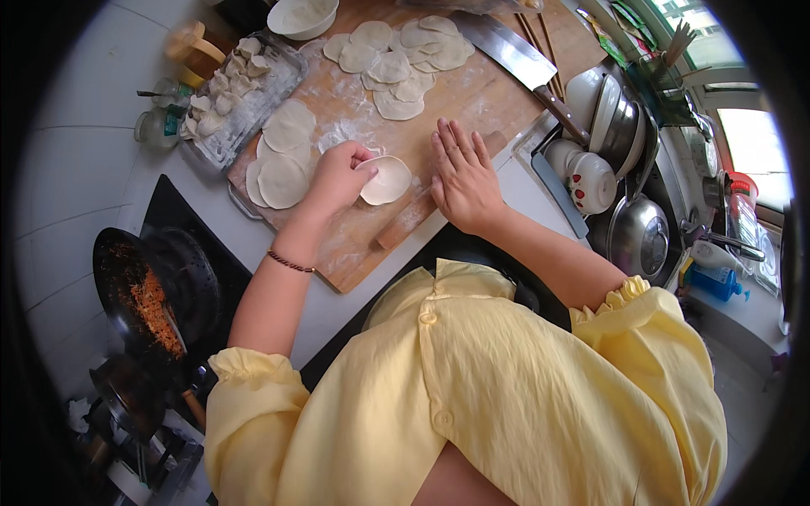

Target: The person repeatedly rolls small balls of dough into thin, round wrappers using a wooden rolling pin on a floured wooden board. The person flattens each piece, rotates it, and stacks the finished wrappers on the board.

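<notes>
My left hand (338, 174) pinches the edge of a thin round dough wrapper (386, 182) over the wooden board (345, 256). A floured wooden rolling pin (405, 222) lies slantwise near the board's front edge. Flat across that pin rests my right hand (465, 174), fingers stretched out and not wrapped around it. Left of my left hand is a stack of round wrappers (283, 180), with another wrapper pile (392, 66) spread farther back. Loose flour (342, 134) dusts the wood between them.
A cleaver (506, 50) lies at the board's back right, handle over the edge. Beside it, bowls (591, 180) crowd a rack. At left stand a tray (278, 76) of filled dumplings and a wok (120, 265) holding orange shredded food. A white bowl (304, 18) is behind.
</notes>
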A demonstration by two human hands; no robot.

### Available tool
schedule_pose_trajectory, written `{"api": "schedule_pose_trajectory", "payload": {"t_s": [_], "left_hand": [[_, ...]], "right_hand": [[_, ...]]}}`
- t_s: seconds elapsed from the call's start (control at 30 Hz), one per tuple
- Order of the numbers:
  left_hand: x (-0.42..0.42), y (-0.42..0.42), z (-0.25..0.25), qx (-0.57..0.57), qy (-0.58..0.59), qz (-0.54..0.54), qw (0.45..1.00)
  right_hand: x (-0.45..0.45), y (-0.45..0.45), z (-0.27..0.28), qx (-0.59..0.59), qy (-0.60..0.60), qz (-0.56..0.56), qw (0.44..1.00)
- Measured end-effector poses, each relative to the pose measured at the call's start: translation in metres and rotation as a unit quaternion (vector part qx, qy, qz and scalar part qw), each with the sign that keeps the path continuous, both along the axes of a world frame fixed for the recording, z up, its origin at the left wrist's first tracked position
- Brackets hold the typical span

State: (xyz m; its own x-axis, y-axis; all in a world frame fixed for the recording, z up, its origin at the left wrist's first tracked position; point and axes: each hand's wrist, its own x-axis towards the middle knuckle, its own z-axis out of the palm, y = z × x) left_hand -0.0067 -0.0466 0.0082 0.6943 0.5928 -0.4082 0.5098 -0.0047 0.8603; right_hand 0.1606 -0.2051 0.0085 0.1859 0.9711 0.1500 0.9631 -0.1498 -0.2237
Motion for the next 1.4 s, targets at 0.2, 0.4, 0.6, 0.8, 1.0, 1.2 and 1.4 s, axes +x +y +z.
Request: {"api": "schedule_pose_trajectory", "payload": {"t_s": [0.2,0.4,0.6,0.8,1.0,1.2,1.4], "left_hand": [[0.023,0.013,0.01,0.117,0.06,-0.139,0.982],[0.008,0.009,0.01,0.095,0.075,-0.114,0.986],[0.007,0.02,-0.003,0.099,0.035,-0.142,0.984],[0.018,0.012,0.02,0.164,0.076,-0.151,0.972],[-0.001,0.011,0.007,-0.106,0.039,-0.036,0.993],[0.03,0.02,0.01,0.123,0.081,-0.147,0.978],[0.009,0.01,-0.004,0.019,-0.001,0.003,1.0]], "right_hand": [[-0.009,0.104,-0.009,0.065,-0.041,-0.042,0.996],[-0.004,0.02,-0.009,0.004,-0.01,-0.005,1.0],[-0.006,0.065,-0.006,0.061,-0.031,-0.027,0.997],[-0.005,0.053,-0.01,0.049,0.012,-0.007,0.999],[-0.004,0.021,0.003,0.002,-0.036,-0.01,0.999],[-0.007,0.095,-0.01,0.132,0.03,-0.041,0.99],[-0.006,-0.008,0.004,-0.022,-0.01,-0.028,0.999]]}}
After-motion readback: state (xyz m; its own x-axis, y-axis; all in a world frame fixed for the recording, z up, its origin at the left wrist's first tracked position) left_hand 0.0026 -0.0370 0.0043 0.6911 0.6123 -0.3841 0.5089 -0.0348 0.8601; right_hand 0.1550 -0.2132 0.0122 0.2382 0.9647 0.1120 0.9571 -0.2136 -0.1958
